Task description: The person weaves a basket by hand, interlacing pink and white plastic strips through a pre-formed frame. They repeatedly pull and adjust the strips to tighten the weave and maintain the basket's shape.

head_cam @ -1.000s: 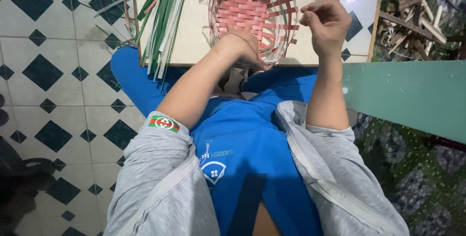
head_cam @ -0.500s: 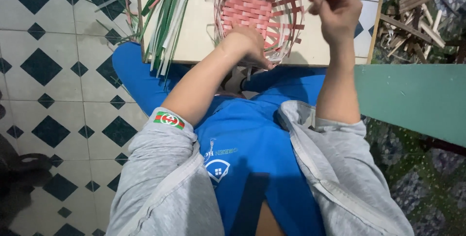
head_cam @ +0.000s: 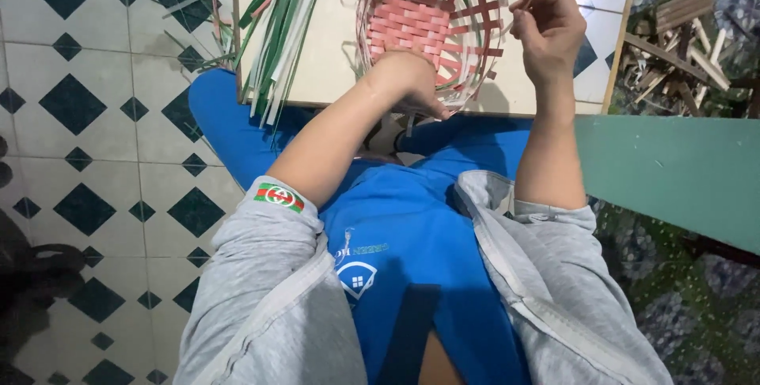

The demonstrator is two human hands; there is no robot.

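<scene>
A half-woven pink and dark red basket (head_cam: 431, 29) sits on the pale table (head_cam: 332, 60). The left hand (head_cam: 408, 84) presses on the basket's near rim, its grip curled against the weave. The right hand (head_cam: 548, 30), just right of the basket, pinches a thin pale strip (head_cam: 514, 13) between fingertips. Green and white strips (head_cam: 277, 29) lie left of the basket.

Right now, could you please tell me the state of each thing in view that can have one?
Basket: half-woven, pink base done, red uprights standing loose, resting on the board.
Left hand: fingers curled on the basket's near rim.
Right hand: raised beside the basket, fingers pinching a thin pale strip.
Green and white strips: loose bundle, hanging over the board's edge.
Board: lying flat.
</scene>
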